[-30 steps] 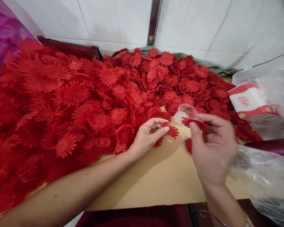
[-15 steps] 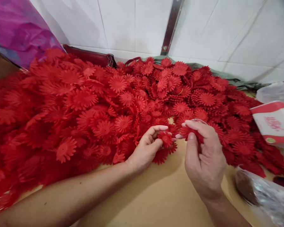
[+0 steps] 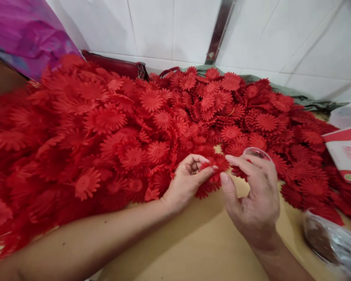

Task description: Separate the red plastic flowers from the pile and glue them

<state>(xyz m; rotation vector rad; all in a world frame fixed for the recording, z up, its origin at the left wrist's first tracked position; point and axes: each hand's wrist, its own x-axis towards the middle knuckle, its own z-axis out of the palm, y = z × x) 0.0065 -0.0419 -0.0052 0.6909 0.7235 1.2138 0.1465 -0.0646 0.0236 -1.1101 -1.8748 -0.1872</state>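
Note:
My left hand (image 3: pixel 185 181) pinches a small red artificial flower (image 3: pixel 211 167) between thumb and fingers; its petals partly merge with red flowers behind. Just to the right is my right hand (image 3: pixel 256 197), its thumb and index finger apart and pointing toward that flower. No object shows between those two fingertips; its other fingers are partly hidden. A clear round plastic container (image 3: pixel 257 150) shows its rim behind the right hand. Beyond both hands spreads a big heap of red flower pieces (image 3: pixel 105 121) with fringed petals.
A tan tabletop (image 3: pixel 175 249) lies in front of me. At right are a red and white box (image 3: pixel 348 154) and a bowl in clear plastic (image 3: pixel 321 238). A dark red purse (image 3: pixel 114 64) rests by the white tiled wall (image 3: pixel 152 27). A purple bag (image 3: pixel 26 31) stands at left.
My right thumb and index finger have parted from the red flower piece they were pinching. The left thumb has closed over its flower. The view has shifted slightly left.

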